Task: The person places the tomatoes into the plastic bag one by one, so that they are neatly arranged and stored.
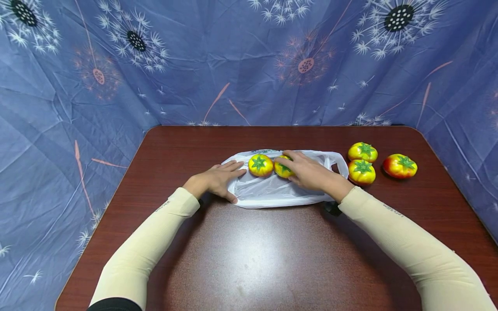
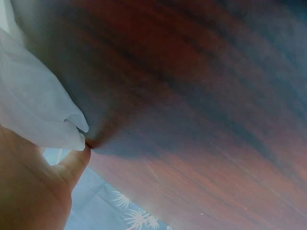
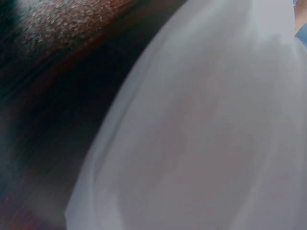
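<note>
A white plastic bag (image 1: 268,190) lies flat on the table, with two yellow-red fruits with green star-shaped leaves on it. My left hand (image 1: 218,178) rests at the bag's left end, fingers spread, fingertips close beside the left fruit (image 1: 260,165). In the left wrist view, the thumb of that hand (image 2: 36,184) is at the edge of the bag (image 2: 36,100). With fingers curled over its top, my right hand (image 1: 309,170) grips the right fruit (image 1: 282,167), partly hiding it. The bag (image 3: 192,134) fills most of the right wrist view, blurred.
To the right of the bag's handle loop (image 1: 341,164), two similar yellow fruits (image 1: 362,151) stand together, one in front of the other. A redder fruit (image 1: 400,166) lies farther right. The brown table (image 1: 186,142) backs onto a blue patterned cloth (image 1: 218,65).
</note>
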Demonstrator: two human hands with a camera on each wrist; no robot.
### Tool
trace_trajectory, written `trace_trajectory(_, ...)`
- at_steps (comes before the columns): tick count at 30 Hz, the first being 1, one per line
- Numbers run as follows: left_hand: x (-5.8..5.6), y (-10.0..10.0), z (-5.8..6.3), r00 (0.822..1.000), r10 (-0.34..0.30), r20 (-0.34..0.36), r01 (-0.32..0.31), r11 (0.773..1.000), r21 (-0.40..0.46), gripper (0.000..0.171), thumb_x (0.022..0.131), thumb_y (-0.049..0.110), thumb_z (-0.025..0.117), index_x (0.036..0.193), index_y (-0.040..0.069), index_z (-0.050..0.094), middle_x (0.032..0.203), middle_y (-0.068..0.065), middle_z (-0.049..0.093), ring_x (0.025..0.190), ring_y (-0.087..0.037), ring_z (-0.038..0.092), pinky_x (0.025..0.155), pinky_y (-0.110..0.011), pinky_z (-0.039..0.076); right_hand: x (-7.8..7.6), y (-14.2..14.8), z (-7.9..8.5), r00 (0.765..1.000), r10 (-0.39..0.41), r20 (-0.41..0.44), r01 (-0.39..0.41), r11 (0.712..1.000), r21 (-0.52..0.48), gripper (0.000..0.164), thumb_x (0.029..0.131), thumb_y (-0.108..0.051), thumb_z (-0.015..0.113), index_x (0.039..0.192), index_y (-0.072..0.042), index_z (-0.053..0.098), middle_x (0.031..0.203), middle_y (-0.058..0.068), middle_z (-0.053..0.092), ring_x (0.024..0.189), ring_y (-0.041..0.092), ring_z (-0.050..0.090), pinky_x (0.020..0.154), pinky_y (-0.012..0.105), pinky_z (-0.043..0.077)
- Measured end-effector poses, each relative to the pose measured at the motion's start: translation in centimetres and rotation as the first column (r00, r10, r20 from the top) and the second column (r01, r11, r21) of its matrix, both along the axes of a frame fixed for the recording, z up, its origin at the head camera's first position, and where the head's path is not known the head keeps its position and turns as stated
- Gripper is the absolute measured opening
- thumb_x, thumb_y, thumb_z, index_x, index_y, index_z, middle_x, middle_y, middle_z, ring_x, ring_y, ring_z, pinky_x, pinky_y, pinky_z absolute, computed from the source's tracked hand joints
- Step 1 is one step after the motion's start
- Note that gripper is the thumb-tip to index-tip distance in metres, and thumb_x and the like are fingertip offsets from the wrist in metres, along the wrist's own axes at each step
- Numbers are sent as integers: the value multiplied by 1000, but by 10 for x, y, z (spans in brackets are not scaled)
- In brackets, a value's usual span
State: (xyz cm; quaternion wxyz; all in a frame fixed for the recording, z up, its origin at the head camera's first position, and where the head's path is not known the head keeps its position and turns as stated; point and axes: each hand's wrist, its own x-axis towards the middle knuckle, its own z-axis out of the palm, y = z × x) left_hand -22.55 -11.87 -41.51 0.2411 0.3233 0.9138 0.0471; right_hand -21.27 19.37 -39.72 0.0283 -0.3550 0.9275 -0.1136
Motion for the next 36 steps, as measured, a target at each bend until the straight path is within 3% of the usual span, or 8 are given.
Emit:
trace_trajectory(8,1,0,2,1000,-7,0,7,1000,-2,105,78,57,76,160,22,20,170,-2,2,158,-27,2,123,-60,15,-1,1,0,1000,15,-26,-15,1000,-21,57,90,-12,70,144,-14,50,147,23,45,132,42,48,108,56,44)
trace_trajectory(18,-2,1,0,1000,-3,9,3,1000,-6,108,76,58,78,160,24,20,170,0,1,158,-26,1,122,-60,17,-5,0,-1,1000,-15,-9,15,1000,0,56,95,-14,64,147,-14,45,149,22,41,134,40,45,110,55,42)
trace_trajectory(36,-3,1,0,1000,-15,-9,15,1000,-9,108,75,60,77,160,23,21,170,-2,2,158,-26,2,121,-58,19,-12,-4,1,999,-27,21,26,999,37,62,93,-18,65,150,-13,41,151,23,41,136,43,44,113,57,38)
